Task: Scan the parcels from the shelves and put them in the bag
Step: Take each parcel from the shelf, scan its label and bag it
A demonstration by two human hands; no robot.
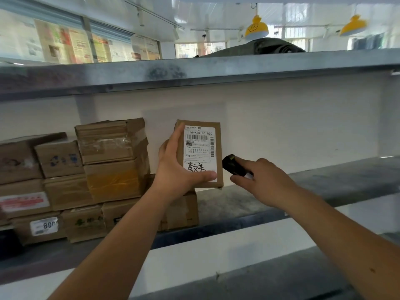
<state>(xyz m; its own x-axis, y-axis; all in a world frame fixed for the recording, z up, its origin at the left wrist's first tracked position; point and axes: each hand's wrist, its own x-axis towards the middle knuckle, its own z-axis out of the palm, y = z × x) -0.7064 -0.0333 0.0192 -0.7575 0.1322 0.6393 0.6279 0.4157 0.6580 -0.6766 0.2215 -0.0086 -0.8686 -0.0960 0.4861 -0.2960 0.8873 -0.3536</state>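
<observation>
My left hand (175, 167) holds a small brown cardboard parcel (217, 152) upright in front of the shelf, its white shipping label with barcodes and black handwriting facing me. The thumb lies across the label's bottom edge. Just right of the parcel, my right hand (264, 180) grips a small black scanner (232, 165), its tip pointed at the label's lower right side and nearly touching the parcel. No bag is in view.
A stack of several cardboard parcels (112, 161) fills the left part of the grey metal shelf (324, 182). The upper shelf edge (194, 72) runs overhead, with a dark bundle (268, 47) on top. Another shelf board (281, 280) lies below my arms.
</observation>
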